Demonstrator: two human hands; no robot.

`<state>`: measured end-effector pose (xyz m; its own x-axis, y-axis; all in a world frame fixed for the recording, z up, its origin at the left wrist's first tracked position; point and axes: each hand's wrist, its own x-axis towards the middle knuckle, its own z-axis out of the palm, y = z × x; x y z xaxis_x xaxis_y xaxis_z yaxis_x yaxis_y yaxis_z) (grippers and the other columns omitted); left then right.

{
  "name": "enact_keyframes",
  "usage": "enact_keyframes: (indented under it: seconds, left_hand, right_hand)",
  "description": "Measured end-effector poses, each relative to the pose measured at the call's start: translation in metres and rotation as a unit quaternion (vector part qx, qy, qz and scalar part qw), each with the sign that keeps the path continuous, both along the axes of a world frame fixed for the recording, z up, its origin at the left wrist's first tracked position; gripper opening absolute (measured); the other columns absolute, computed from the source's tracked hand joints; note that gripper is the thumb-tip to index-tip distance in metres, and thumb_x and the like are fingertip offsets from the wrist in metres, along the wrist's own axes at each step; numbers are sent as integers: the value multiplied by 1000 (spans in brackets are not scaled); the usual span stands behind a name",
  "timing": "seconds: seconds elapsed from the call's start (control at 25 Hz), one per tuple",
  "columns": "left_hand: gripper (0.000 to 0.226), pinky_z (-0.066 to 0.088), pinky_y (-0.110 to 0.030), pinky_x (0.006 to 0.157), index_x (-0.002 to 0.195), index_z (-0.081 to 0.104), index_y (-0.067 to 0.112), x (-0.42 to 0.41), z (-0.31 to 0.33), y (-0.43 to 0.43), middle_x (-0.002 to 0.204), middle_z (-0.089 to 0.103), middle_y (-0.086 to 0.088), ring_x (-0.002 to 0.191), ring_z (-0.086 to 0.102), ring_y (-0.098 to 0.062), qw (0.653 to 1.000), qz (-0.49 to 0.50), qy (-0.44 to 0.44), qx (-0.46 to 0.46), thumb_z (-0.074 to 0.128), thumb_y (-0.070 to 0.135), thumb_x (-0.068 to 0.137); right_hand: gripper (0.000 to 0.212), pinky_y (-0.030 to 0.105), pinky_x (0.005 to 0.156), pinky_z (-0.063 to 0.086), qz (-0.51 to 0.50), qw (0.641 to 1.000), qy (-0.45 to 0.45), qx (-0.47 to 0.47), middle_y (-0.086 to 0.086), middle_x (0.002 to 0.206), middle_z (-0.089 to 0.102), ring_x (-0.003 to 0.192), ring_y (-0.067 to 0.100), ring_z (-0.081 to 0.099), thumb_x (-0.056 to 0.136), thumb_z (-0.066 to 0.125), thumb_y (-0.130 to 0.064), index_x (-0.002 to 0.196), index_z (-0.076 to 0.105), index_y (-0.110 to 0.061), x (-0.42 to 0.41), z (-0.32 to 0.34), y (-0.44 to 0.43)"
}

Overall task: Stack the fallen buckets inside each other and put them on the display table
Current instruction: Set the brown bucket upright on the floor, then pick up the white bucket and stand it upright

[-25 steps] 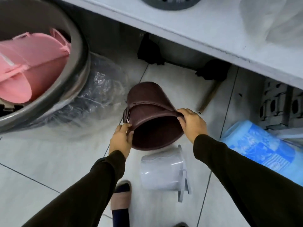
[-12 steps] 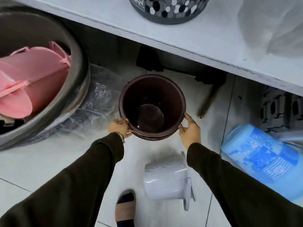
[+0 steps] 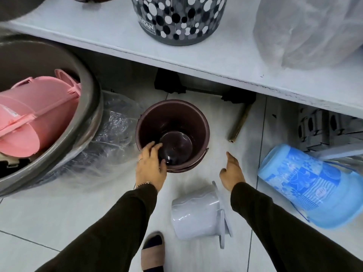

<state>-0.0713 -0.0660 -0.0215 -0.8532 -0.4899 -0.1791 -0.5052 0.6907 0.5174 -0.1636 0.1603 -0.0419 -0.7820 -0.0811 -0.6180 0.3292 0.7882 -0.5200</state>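
Observation:
A dark brown bucket [image 3: 172, 122] stands upright on the tiled floor, mouth up. My left hand [image 3: 150, 167] grips its near-left rim, fingers inside and thumb outside. My right hand [image 3: 231, 171] hovers open to the right of it, touching nothing. A white bucket [image 3: 196, 218] lies on its side near my foot, its rim facing right. A blue patterned bucket [image 3: 306, 185] lies tipped over at the right. The pale display table [image 3: 196, 55] runs across the top of the view.
A big grey tub [image 3: 92, 107] at left holds pink buckets [image 3: 31, 114], with clear plastic wrap [image 3: 115, 118] beside it. A spotted grey basket [image 3: 180, 16] and a plastic-wrapped bundle [image 3: 310, 30] sit on the table. A brass tube [image 3: 238, 124] lies under it. My sandalled foot [image 3: 152, 252] is at the bottom.
The brown bucket was turned from lying tilted to upright and set on the floor. My right hand let go of its rim and drew back; my left hand shifted onto the near rim.

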Motion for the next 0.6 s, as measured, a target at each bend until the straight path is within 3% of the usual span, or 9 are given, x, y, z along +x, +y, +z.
enact_keyframes:
  seconds: [0.16,0.28,0.36,0.48,0.6]
  left_hand:
    - [45,46,-31,104,136,50,29,2,5,53,143,48,12,133,43,-13,958,-287,-10,13,45,19,93]
    - [49,41,-30,109,144,41,31,2,-21,111,150,43,12,139,38,-11,899,-431,-72,-2,40,21,96]
    - [51,35,-32,114,148,34,27,4,-44,149,155,37,8,147,27,-14,860,-491,-138,-30,38,18,99]
    - [50,22,-34,120,149,34,20,10,-70,189,159,31,2,151,18,-19,776,-564,-255,-121,38,18,99]
    - [43,17,-40,122,135,50,22,20,-69,191,148,48,0,148,25,-23,717,-632,-238,-173,40,24,94]
  right_hand:
    - [68,28,118,22,-31,995,-90,-19,7,164,25,149,26,29,95,42,8,157,23,-14,59,-12,66]
    - [68,29,113,33,-48,990,-136,-13,5,156,41,141,27,42,92,48,4,154,29,-15,117,-34,106]
    - [67,29,101,45,-31,988,-148,-23,4,146,52,131,28,52,90,58,0,150,35,-16,151,-52,115]
    - [37,28,94,53,-26,993,-112,-22,6,126,66,112,28,65,92,65,-15,129,58,-15,180,-75,110]
    - [13,36,86,59,10,1000,-17,4,7,98,73,86,27,69,93,63,-25,101,66,-16,195,-78,117]
